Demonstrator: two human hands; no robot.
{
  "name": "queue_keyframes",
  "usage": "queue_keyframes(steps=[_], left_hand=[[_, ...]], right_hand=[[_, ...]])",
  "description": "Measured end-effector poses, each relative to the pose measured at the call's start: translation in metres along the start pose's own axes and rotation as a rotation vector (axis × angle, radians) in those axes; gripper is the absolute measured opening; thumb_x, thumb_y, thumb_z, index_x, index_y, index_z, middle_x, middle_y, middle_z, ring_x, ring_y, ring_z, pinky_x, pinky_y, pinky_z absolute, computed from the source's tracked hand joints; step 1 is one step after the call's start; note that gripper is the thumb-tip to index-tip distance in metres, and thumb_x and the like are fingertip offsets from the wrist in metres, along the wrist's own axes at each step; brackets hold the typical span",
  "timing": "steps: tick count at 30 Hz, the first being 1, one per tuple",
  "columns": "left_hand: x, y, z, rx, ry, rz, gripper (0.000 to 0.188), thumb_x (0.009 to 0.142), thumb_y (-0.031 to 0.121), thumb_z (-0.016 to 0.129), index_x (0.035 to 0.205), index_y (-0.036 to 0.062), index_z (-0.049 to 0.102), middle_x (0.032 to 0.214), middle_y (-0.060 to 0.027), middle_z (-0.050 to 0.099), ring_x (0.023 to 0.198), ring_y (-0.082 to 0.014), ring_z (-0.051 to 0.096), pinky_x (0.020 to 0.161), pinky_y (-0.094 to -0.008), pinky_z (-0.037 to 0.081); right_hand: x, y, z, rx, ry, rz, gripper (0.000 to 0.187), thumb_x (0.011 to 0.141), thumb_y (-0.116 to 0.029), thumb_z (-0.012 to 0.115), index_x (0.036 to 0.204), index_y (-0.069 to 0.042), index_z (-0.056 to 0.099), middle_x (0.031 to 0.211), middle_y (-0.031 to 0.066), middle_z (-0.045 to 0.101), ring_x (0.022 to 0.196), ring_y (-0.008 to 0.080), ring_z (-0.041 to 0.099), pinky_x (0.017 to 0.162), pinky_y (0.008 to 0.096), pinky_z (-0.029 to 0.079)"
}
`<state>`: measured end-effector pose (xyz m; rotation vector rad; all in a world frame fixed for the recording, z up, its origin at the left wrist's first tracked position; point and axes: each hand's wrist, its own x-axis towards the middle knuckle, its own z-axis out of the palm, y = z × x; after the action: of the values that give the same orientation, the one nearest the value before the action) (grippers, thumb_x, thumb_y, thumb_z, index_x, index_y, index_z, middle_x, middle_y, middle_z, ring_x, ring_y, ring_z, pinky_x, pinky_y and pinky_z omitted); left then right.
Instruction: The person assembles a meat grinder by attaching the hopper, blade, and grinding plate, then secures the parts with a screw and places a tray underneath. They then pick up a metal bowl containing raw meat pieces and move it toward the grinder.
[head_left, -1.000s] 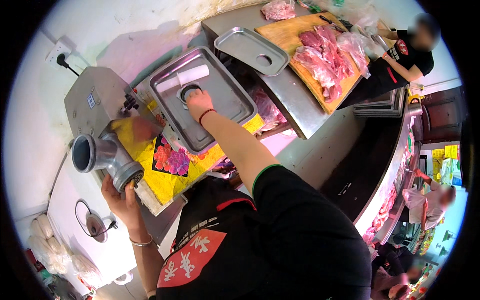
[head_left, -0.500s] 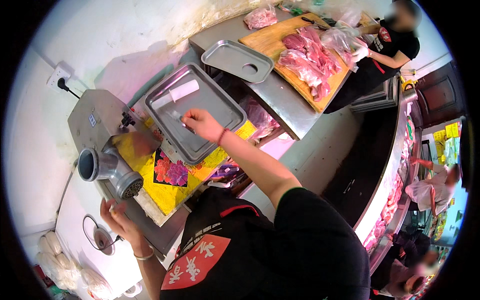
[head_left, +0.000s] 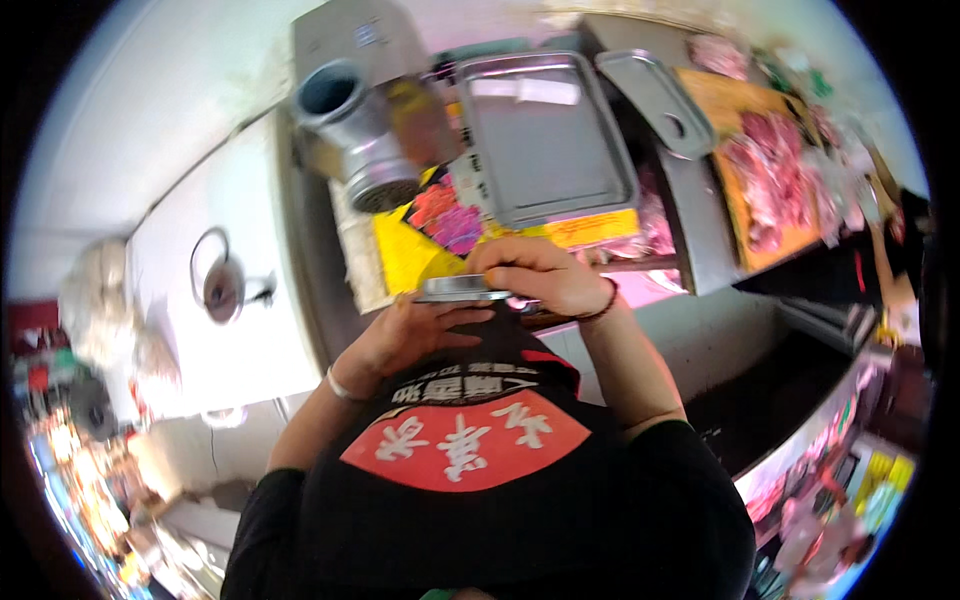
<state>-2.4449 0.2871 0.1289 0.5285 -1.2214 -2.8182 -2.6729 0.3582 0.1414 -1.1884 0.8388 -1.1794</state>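
Close in front of my apron, both hands meet at a flat silvery object (head_left: pixel 462 289), its exact kind unclear in the blur. My left hand (head_left: pixel 402 342) supports it from the left, fingers stretched along its underside. From the right, my right hand (head_left: pixel 548 278) pinches its other end with thumb and curled fingers. Just beyond them stands a metal meat grinder (head_left: pixel 368 140), its perforated outlet plate facing my way. Right of the grinder lies a large steel tray (head_left: pixel 550 208) with a white cylinder (head_left: pixel 545 92) inside.
A yellow sheet (head_left: pixel 400 258) with a flower print lies under the grinder and tray. Farther right are a smaller steel tray (head_left: pixel 640 75) and a wooden board (head_left: pixel 715 95) bearing raw meat (head_left: pixel 765 175). A co-worker's arm (head_left: pixel 890 265) shows beyond. At left stands a white surface (head_left: pixel 255 350).
My right hand has come back from over the large tray, and my left hand from beside the grinder. They now meet on the silvery object. My view has turned left.
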Motion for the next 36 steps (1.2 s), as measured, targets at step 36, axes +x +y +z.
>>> queue_keyframes(steps=[36], left_hand=[[0.009, 0.069, -0.038, -0.021, 0.670, 0.414, 0.069, 0.093, 0.057, 0.049, 0.128, -0.0023, 0.047, 0.114, -0.0140, 0.059, 0.095, -0.0182, 0.061, 0.086, -0.0309, 0.050]], right_hand=[[0.094, 0.031, 0.062, -0.010, 0.618, 0.036, 0.061, 0.099, -0.040, 0.050, 0.129, 0.011, 0.039, 0.110, 0.0097, 0.056, 0.099, 0.0123, 0.052, 0.087, 0.0244, 0.042]])
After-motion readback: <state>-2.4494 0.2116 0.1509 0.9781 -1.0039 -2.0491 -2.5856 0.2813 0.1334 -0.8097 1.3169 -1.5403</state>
